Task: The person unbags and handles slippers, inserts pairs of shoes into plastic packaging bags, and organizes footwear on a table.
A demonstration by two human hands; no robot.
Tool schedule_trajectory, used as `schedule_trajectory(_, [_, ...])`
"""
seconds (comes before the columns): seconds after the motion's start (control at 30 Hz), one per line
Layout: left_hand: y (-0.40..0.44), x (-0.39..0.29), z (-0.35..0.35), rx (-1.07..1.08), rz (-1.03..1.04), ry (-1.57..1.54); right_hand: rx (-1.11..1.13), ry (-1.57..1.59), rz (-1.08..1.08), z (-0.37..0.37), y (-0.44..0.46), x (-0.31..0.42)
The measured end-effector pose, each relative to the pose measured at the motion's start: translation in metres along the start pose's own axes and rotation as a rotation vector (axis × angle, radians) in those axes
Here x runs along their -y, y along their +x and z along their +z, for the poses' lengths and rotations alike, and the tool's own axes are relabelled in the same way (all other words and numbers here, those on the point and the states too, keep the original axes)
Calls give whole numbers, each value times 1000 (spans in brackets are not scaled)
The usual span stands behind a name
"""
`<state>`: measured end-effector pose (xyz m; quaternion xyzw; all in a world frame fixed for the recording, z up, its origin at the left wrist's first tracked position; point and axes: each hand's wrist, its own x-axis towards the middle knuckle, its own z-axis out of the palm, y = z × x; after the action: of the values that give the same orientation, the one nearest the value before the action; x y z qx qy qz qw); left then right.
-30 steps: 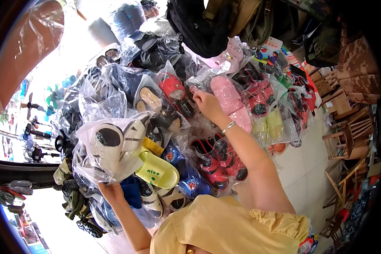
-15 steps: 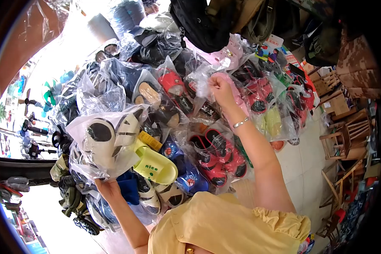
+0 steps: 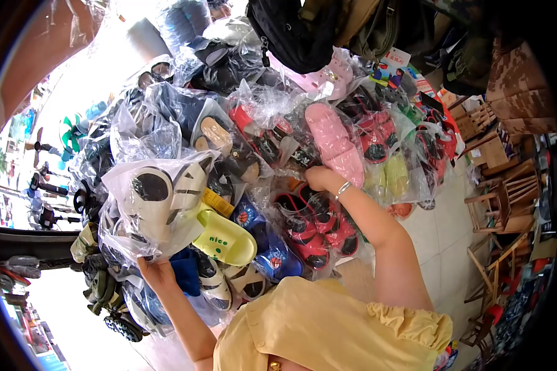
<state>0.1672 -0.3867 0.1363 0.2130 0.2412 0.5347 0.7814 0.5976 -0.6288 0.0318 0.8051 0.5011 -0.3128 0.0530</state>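
Observation:
My left hand (image 3: 157, 272) is closed on the lower edge of a clear plastic bag (image 3: 119, 238) holding a pair of white-and-black sandals (image 3: 151, 191). Beside that bag lies a lime-green slide (image 3: 226, 240) marked "nice", with blue slippers (image 3: 277, 258) next to it. Amid the bagged footwear, my right hand (image 3: 319, 178) has curled fingers; their tips are partly hidden, and I cannot make out what they grip. Just above it lies a pink slipper (image 3: 334, 142). Red-and-black shoes (image 3: 319, 226) in clear plastic sit just below that hand.
More bagged footwear is heaped toward the back, including a pink clog (image 3: 328, 77). A black backpack (image 3: 297, 37) hangs over the far side. Wooden chairs (image 3: 498, 201) stand on the tiled floor (image 3: 436, 247) at right.
My right hand has moved down toward me from the upper end of the pink slipper, which now shows more fully. The left hand and its sandal bag have stayed nearly still.

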Motion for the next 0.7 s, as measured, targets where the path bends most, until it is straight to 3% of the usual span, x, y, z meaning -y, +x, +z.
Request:
schedule_trajectory(0.07, [-4,-1,2,16,-31,-52,112,-61,6,-2,0,0])
schedule_trajectory(0.17, [-10,-4,7,-26,-18,-45,-30,-25,-88,3,-8,-1])
schedule_trajectory(0.27, [-13,-6,5,14,7,-13,-220,-70,-71,12,-22,-3])
schedule_trajectory(0.3, [-12,-8,4,12,10,-15,-419,32,-115,13,-30,-1])
schedule_trajectory(0.33, [-13,-9,2,138,-28,-58,-615,137,-161,8,-37,3])
schedule_trajectory(0.37, [-13,-11,0,263,-67,-100,-613,136,-165,1,-43,6])
schedule_trajectory(0.4, [-13,-12,1,260,-66,-100,-681,214,-152,-15,-55,14])
schedule_trajectory(0.47, [-9,-10,6,-7,-8,-40,-822,345,-178,-43,-78,28])
schedule_trajectory(0.7, [-6,3,20,63,-24,-38,-1020,540,-215,-99,-124,48])
